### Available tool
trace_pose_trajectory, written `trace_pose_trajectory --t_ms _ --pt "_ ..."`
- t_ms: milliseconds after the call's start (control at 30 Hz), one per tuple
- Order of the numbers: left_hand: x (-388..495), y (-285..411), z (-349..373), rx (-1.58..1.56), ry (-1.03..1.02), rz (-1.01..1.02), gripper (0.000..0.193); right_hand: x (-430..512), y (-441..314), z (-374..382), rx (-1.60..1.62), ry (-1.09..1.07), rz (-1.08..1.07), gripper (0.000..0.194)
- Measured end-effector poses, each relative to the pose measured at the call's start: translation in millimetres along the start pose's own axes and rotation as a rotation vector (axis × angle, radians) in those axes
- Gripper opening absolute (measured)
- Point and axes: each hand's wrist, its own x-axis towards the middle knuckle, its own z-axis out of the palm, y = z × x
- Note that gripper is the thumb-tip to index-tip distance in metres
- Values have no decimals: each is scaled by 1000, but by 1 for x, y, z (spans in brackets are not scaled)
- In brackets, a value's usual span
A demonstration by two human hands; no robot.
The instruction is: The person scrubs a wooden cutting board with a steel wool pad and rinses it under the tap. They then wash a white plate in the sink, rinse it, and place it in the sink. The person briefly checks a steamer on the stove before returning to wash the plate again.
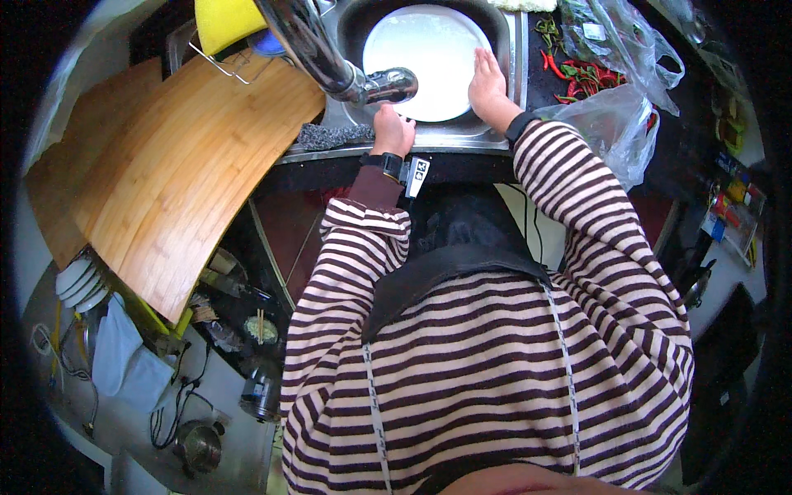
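A large round white plate [433, 55] sits in the stainless steel sink [492, 131], its surface looking wet. My right hand [487, 86] holds the plate's right rim, fingers straight and together and the thumb out of sight. At the near left rim is my left hand [394, 129], curled against the plate's edge; its fingertips are partly hidden. The chrome faucet [390, 85] reaches over the plate just above this hand. A grey scouring pad [334, 136] lies on the sink's front ledge, left of my left wrist.
On the left stands a big bamboo cutting board [192, 161], with a yellow cloth [226, 25] and a wire rack [235, 69] behind it. Red chilies [585, 80] and clear plastic bags [619, 124] lie on the dark counter [538, 93] right of the sink. Stacked white bowls [80, 284] are at far left.
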Motion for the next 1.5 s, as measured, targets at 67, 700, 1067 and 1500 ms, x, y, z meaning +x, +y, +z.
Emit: trace_pose_trajectory --t_ms 67,700,1067,1500 --pt "0 0 0 -4 28 1 63 18 9 -1 -21 38 7 43" --pt "-1 2 4 -73 60 -1 60 56 19 3 53 261 229 50" --pt "2 -2 0 8 124 16 39 107 -33 -20 589 700 114 53" --pt "7 -12 -13 122 92 24 38 98 -18 -19 733 776 158 57"
